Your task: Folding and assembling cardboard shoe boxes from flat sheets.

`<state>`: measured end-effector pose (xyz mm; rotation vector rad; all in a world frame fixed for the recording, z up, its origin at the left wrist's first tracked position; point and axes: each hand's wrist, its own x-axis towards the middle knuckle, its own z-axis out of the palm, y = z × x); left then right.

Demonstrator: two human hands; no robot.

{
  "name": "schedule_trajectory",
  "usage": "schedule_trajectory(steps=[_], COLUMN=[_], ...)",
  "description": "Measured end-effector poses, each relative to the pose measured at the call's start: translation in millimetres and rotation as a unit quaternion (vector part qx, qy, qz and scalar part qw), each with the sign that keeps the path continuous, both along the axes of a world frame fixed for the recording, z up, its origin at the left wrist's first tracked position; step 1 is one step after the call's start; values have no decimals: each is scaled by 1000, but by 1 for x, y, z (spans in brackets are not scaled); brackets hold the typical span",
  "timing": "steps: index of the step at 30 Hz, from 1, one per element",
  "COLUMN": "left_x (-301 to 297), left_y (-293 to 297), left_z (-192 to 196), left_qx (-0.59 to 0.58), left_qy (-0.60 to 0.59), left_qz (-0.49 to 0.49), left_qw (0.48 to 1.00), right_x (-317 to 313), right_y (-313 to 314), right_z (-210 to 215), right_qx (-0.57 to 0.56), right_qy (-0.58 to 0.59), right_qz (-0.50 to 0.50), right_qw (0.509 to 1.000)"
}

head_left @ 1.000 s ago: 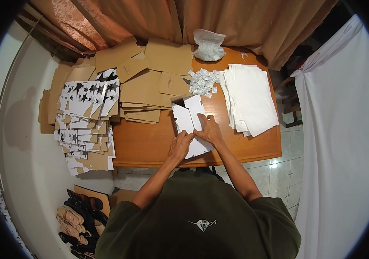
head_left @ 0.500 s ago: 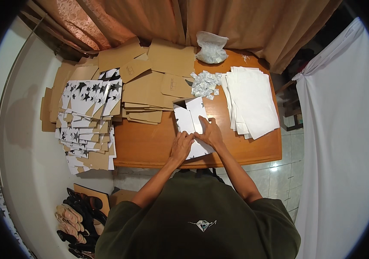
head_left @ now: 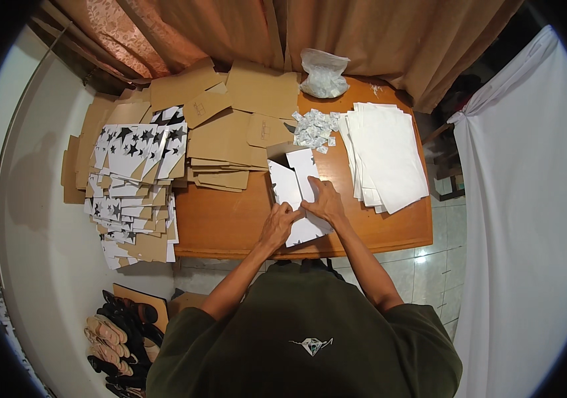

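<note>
A white cardboard box (head_left: 307, 229) with black stars lies near the table's front edge, its long flaps on top and a dark gap between them at the far end. My left hand (head_left: 278, 224) is closed on the left flap's near part, fingertips pressed together at the middle seam. Around the right flap my right hand (head_left: 326, 201) is curled, thumb at the seam and fingers along the outer side. Whatever lies inside the box is hidden. Just beyond the box is a heap of small white packets (head_left: 315, 128).
Flat brown cardboard pieces (head_left: 224, 136) are piled at the back left, beside a stack of star-printed cardboard (head_left: 134, 192). A stack of white sheets (head_left: 389, 156) lies on the right. A clear plastic bag (head_left: 324, 73) stands at the back. Shoes (head_left: 121, 338) sit lower left.
The gap between the box's flaps has widened at the far end. My hands have shifted slightly and still hold the flaps.
</note>
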<state>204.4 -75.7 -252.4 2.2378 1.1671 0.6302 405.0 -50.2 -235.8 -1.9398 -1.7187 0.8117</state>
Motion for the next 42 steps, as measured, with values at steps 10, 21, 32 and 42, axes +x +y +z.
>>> schedule_trajectory(steps=[10,21,32,42], left_x=[-1,-19,-20,-14], left_y=[-2,79,141,126], left_z=[-5,31,10,-24], left_qx=[17,103,71,13], left_qy=[15,-42,93,18], left_qz=[37,200,15,-27], left_qw=[999,974,993,999], right_x=[-7,-4,-24,-32], right_y=[-4,-12,19,53], right_z=[3,3,-4,2], right_qx=[15,-10,163,90], right_qy=[-30,-17,-105,-139], right_qz=[13,33,1,5], right_qw=[999,999,981,986])
